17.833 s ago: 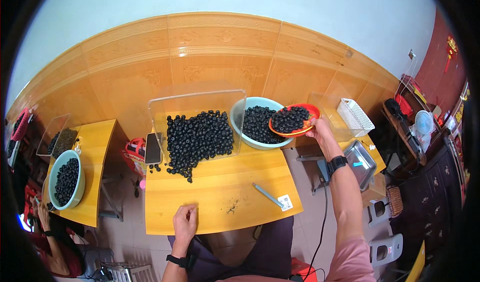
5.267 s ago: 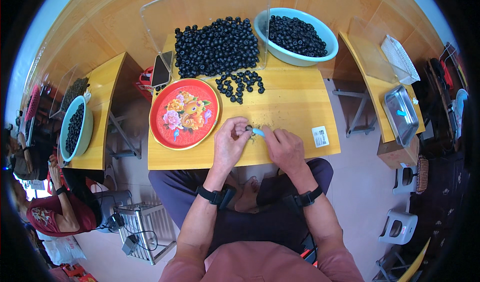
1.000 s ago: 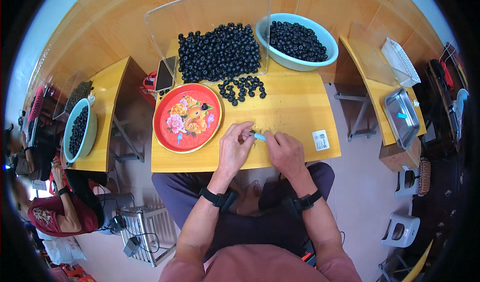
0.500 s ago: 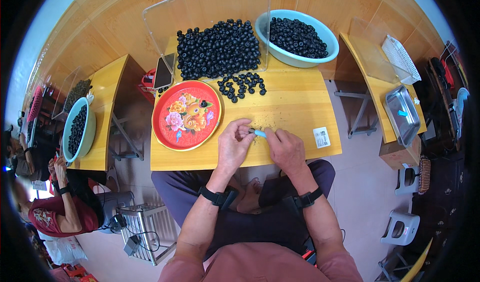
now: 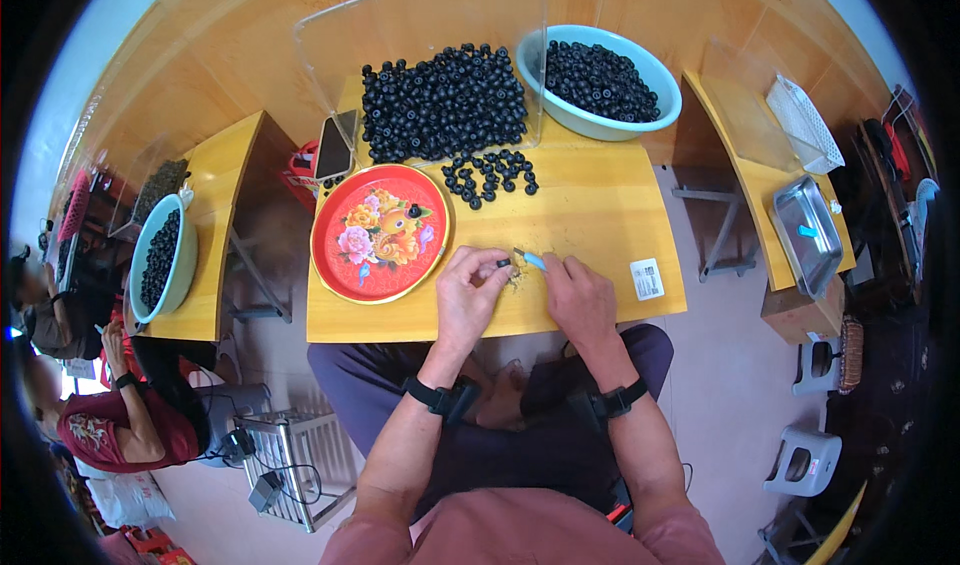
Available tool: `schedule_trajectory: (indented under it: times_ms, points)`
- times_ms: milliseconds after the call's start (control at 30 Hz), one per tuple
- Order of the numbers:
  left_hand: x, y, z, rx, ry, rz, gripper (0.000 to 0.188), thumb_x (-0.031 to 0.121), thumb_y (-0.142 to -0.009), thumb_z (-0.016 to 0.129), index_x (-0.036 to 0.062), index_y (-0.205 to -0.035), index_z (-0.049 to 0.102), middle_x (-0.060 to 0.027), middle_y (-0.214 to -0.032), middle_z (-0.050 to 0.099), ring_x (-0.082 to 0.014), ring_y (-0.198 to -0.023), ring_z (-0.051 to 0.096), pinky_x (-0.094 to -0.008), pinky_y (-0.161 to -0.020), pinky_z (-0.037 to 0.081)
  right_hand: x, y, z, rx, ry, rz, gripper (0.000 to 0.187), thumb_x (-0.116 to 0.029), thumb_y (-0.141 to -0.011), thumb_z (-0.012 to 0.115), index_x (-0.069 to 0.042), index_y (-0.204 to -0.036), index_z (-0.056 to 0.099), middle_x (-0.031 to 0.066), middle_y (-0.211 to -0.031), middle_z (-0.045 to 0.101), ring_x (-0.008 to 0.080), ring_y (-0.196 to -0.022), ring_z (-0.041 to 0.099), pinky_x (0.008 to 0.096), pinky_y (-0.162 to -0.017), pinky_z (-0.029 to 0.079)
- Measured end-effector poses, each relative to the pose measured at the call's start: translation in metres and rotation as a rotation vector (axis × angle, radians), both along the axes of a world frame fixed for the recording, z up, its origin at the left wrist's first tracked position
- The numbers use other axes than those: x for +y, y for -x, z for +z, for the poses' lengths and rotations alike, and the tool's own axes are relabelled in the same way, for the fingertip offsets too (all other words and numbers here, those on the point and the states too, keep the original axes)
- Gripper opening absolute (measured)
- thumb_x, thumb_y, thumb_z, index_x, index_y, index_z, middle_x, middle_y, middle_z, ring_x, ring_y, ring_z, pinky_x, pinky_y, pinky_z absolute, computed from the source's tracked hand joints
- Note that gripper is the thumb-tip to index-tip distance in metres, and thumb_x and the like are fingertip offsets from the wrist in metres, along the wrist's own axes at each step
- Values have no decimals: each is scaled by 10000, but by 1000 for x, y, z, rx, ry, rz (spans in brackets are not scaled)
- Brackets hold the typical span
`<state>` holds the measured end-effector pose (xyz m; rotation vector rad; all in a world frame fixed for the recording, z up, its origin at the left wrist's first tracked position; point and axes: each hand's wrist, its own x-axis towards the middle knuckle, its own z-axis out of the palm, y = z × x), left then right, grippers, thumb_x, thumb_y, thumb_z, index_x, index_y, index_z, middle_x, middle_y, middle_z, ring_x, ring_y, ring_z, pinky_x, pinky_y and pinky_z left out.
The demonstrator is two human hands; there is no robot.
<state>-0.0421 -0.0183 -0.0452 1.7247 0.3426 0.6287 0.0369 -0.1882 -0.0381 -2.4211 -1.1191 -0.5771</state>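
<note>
My left hand point(image 5: 464, 300) pinches a small black round piece with a hollow centre point(image 5: 503, 263) between thumb and fingertips, just above the yellow table point(image 5: 610, 205). Closed around the blue handle of a short trimming tool point(image 5: 534, 261) is my right hand point(image 5: 583, 303). The tool's tip points left toward the black piece, with a small gap between them. Fine crumbs lie on the wood below. To the left sits a round red tray point(image 5: 330, 265) with a flower pattern and one black piece point(image 5: 415, 211) in it. Several loose black pieces point(image 5: 490, 178) lie beyond my hands.
A large heap of black pieces point(image 5: 440, 105) fills the table's far side by a clear plastic panel point(image 5: 420, 15). A pale blue basin point(image 5: 665, 115) of more stands at the far right. A phone point(image 5: 335, 145) and white label point(image 5: 646, 279) flank the table. A person point(image 5: 130, 425) works at left.
The tool has drawn back from the black piece, where its tip was touching or very close before. My right hand has shifted slightly right. The whole view has moved a little.
</note>
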Motion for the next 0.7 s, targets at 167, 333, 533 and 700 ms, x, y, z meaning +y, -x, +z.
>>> schedule_trajectory:
  times_ms: [167,333,533,700]
  points:
    - [7,5,16,-76,-311,68,174,-1,-850,797,-1,-1019,756,-96,-861,651,-196,-775,652,-317,-726,537,-1,0,-1,-2,15,-36,195,-95,-889,632,-65,-1079,664,81,-766,596,262,-695,687,391,-575,557]
    - [53,10,43,79,-581,239,182,2,-848,774,13,-1025,737,-129,-919,687,-268,-805,672,-366,-740,548,-2,2,3,-8,-14,-39,151,-83,-894,617,-70,-1041,651,78,-758,582,260,-688,681,403,-568,554]
    - [48,20,81,-180,-827,121,134,23,-856,761,39,-981,718,-120,-905,690,-332,-804,672,-401,-748,545,-7,4,-1,-35,-55,-47,127,-85,-895,612,-75,-1018,640,72,-756,569,251,-680,674,393,-564,545]
    - [-23,85,171,-411,-770,-305,58,123,-962,671,107,-990,719,-37,-844,706,-266,-801,692,-384,-725,542,0,4,-6,-6,-12,-33,146,-83,-888,613,-78,-1031,642,62,-759,570,252,-678,671,395,-574,549]
